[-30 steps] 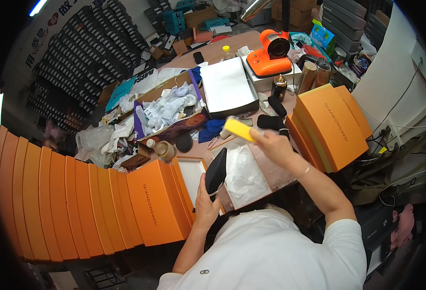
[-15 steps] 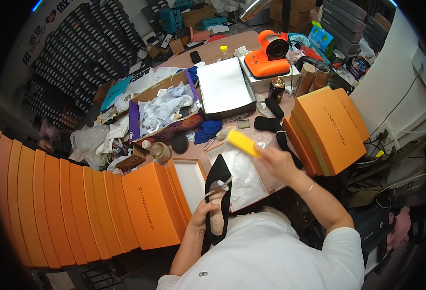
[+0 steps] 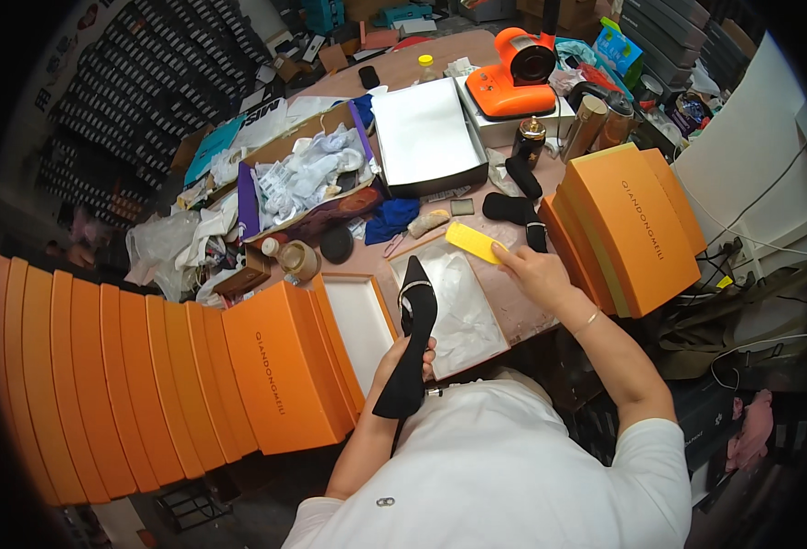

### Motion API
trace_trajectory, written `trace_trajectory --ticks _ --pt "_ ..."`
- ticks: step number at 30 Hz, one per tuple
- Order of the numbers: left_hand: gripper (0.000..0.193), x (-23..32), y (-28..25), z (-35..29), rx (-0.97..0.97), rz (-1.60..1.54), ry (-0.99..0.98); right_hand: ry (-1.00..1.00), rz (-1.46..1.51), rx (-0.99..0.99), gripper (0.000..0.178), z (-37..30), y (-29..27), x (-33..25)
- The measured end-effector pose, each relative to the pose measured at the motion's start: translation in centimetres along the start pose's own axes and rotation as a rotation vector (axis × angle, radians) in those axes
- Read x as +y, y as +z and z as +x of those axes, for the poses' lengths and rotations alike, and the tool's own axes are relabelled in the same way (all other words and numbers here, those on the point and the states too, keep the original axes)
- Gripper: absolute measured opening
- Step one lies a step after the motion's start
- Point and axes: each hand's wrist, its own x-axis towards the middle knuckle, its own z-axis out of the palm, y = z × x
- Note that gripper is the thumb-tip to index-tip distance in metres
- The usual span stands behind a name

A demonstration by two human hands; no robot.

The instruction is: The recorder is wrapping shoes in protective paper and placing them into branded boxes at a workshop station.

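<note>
A black pointed shoe (image 3: 413,343) with a thin shiny strap is gripped by my left hand (image 3: 392,361), with its toe pointing away from me and its side turned up. My right hand (image 3: 536,279) has its fingers closed around the end of a flat yellow oblong block (image 3: 473,243); whether it is a brush or a sponge I cannot tell. The block is held apart from the shoe, above the far right side of an open shoebox (image 3: 495,344) with white tissue paper (image 3: 454,306) inside. Beside it stands an orange-edged box part (image 3: 356,316) with a white inside.
Orange shoeboxes (image 3: 285,366) form a long row on the left, and more orange boxes (image 3: 646,229) stand at right. Farther back are a purple-edged carton (image 3: 250,206) of crumpled paper, a white-topped box (image 3: 426,133), an orange lamp base (image 3: 513,87) and black shoe pieces (image 3: 509,209).
My left hand has turned the shoe from its open, insole side onto its side. My right hand has moved slightly right and up with the yellow block. The view has shifted a little.
</note>
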Motion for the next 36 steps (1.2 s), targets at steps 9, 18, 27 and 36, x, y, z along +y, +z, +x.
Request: trace_trajectory --ticks 9,18,27,36 --pt "0.026 0.0 -0.7 1.0 -0.03 -0.01 0.048 -0.051 0.105 0.03 0.043 0.7 -0.2 -1.9" --pt "0.024 1.1 0.5 3.7 0.157 0.256 0.124 -0.272 0.262 -0.036 0.046 1.0 -3.1 -7.9" --pt "0.027 0.9 0.8 2.9 0.133 0.283 0.119 -0.26 0.244 -0.167 0.048 -1.2 -2.1 -7.1" --pt "0.031 0.2 1.3 1.8 -0.051 -0.16 -0.078 -0.311 0.211 -0.13 0.043 -1.3 -1.7 -5.9"
